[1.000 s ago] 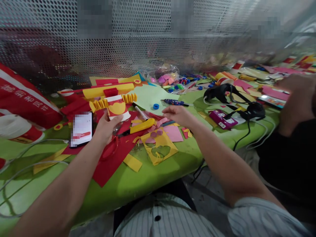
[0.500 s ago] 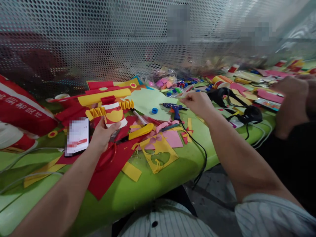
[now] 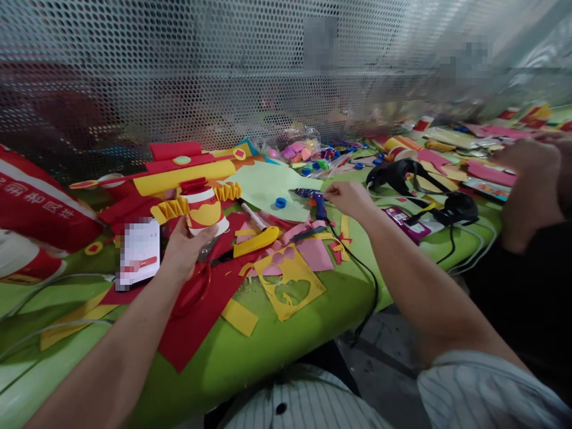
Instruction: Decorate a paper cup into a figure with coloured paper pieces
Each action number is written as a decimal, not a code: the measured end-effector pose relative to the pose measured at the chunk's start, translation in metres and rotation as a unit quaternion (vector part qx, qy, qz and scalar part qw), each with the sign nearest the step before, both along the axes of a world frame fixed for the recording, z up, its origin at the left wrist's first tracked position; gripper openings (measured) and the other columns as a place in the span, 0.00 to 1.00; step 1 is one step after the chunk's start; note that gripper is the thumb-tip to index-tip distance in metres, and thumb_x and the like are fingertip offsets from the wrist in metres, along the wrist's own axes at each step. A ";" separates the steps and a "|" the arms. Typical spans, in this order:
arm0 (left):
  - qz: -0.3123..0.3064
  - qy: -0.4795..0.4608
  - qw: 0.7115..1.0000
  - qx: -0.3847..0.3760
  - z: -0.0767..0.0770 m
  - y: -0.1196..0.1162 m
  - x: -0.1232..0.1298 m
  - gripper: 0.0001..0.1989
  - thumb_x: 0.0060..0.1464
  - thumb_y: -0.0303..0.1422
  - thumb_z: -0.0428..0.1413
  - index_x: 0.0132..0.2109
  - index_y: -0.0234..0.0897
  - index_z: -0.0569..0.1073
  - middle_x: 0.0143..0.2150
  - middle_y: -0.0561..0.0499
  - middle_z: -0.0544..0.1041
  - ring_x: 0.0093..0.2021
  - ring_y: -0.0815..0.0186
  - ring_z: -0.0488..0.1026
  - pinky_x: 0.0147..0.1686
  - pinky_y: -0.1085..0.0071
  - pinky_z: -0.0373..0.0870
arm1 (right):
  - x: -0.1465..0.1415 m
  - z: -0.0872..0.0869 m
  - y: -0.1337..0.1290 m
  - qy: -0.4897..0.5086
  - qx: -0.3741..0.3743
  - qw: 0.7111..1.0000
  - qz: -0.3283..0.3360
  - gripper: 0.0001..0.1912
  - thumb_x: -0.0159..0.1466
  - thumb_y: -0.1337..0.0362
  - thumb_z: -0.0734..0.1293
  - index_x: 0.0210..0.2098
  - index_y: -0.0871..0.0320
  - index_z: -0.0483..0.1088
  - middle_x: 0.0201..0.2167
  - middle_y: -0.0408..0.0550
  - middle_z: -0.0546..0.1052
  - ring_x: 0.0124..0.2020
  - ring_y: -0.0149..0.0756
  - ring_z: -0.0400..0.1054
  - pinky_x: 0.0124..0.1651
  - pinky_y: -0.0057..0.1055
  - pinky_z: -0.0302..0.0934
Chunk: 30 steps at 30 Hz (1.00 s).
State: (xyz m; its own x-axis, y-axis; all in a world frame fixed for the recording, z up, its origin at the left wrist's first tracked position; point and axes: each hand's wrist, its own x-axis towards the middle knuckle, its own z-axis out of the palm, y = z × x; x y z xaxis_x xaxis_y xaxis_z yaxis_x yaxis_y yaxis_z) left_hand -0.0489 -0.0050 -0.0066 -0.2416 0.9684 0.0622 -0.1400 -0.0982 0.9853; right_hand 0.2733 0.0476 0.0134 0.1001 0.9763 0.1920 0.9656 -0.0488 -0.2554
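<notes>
My left hand (image 3: 186, 247) is wrapped round a paper cup (image 3: 205, 211) in red, white and yellow, with folded yellow paper strips (image 3: 170, 210) sticking out at both sides. My right hand (image 3: 348, 198) is closed, its fingertips at the rear end of the blue glue gun (image 3: 318, 201). Whether they pinch something there is too small to tell. The glue gun's nozzle points left over a pale green sheet (image 3: 263, 179). Right of the cup lie a yellow cutter (image 3: 256, 241), a white marker (image 3: 252, 213) and a blue tape ring (image 3: 280, 203).
A phone (image 3: 139, 253) lies left of my left wrist. Red paper (image 3: 192, 333) and cut yellow paper (image 3: 290, 286) lie in front. Black straps (image 3: 402, 176) and a purple packet (image 3: 404, 223) are beyond my right forearm. Another person's hands (image 3: 531, 158) are at far right.
My right hand has moved slightly left and down to the rear of the glue gun. The purple packet shows more fully. My left hand still holds the cup.
</notes>
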 end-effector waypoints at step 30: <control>-0.013 0.014 1.000 -0.008 0.003 -0.010 -0.001 0.29 0.27 0.29 0.67 0.42 0.37 0.68 0.43 0.45 0.78 0.42 0.58 0.75 0.46 0.62 0.71 | -0.113 -0.018 0.012 -0.152 -0.181 0.955 0.182 0.17 0.55 0.64 0.61 0.43 0.61 0.72 0.45 0.59 0.74 0.45 0.48 0.70 0.37 0.33 0.63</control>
State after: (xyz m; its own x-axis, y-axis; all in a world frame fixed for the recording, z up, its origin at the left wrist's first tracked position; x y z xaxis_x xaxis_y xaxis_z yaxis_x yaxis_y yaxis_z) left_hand -0.0498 -0.0154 -0.0040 -0.2139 0.9754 0.0530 -0.1140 -0.0788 0.9904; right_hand 0.1603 0.0595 -0.0045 -0.2641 0.9439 -0.1980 0.9624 0.2714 0.0097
